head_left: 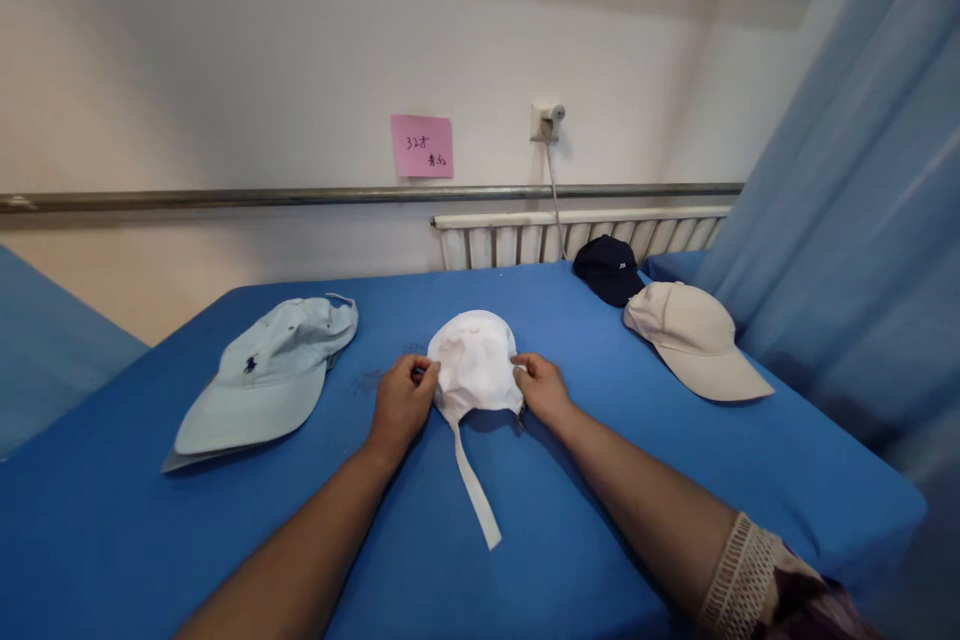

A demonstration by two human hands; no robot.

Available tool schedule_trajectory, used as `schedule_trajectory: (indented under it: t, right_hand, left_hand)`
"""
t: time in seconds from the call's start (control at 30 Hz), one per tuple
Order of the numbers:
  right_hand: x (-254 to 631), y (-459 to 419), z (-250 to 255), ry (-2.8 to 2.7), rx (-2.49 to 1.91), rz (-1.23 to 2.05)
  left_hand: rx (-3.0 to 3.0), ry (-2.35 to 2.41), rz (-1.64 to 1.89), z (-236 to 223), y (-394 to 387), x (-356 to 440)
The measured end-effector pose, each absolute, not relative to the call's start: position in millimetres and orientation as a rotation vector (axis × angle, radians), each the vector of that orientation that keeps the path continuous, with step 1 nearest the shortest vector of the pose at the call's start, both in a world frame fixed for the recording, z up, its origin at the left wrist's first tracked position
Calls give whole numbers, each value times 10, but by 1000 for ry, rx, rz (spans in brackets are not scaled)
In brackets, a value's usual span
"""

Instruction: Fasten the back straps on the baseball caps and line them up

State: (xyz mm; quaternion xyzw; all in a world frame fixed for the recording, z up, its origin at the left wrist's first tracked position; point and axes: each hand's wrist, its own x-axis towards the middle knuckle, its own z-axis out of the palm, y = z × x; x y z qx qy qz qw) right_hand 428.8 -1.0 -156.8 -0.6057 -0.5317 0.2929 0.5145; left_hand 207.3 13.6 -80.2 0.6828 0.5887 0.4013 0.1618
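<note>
In the middle of the blue-covered table lies a white cap (478,360), its back opening toward me and its long strap (474,490) undone and trailing over the cover. My left hand (406,400) pinches the cap's left edge between thumb and fingers. On the opposite edge, my right hand (543,388) grips the cloth the same way. A small dark buckle (520,418) hangs at the cap's right back corner. Most of the brim is hidden behind the crown.
Light blue caps (270,370) lie stacked on the left. A beige cap (694,340) and a navy cap (609,268) sit at the back right. Behind the blue table cover (600,540) are a radiator (510,245) and a wall rail (315,197). A blue curtain (847,190) hangs at right.
</note>
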Motion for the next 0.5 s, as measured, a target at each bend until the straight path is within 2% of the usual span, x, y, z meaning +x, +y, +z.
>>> schedule_trajectory:
  t: [0.27,0.4,0.5]
  right_hand:
    - [4257,-25,-1436,-1295,-1495,569]
    - [4369,-184,-1256,-1297,-1535,448]
    - [4377,-348,-1118,-1377,-1504,477]
  left_hand:
    - [1742,1793,1308,-922,512,1991]
    - [1711,1742,1351,-888,347,1915]
    - [1787,1617,1319,-799,106,1892]
